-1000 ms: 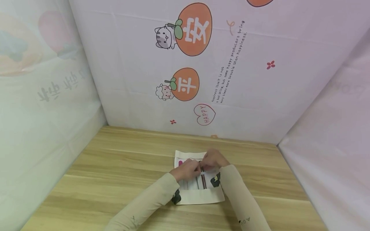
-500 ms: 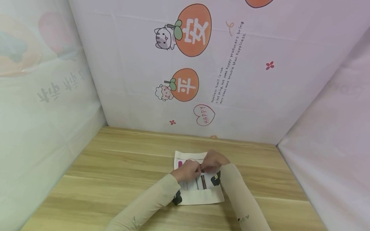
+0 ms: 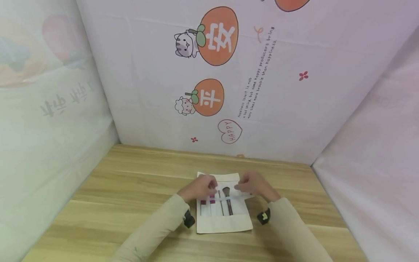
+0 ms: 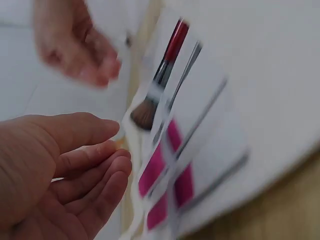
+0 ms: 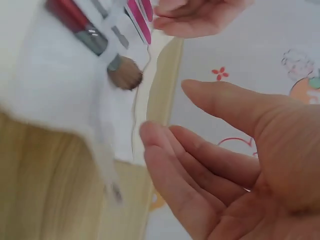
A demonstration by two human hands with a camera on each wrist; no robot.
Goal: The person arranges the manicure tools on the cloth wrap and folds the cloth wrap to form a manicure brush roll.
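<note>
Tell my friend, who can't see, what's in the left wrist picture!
The left hand, fingers loosely bent, is near a pale case holding a brush and pink-ended tools. The right hand, blurry, is at upper left.

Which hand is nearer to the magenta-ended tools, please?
The left. The left hand is close to the magenta-ended tools, partly hiding them in the head view; the right hand is to their right, beyond the brush.

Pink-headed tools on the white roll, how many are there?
2: one pink-headed tool beside the slim gray tool, the other farther from the makeup brush; none appear hidden.
</note>
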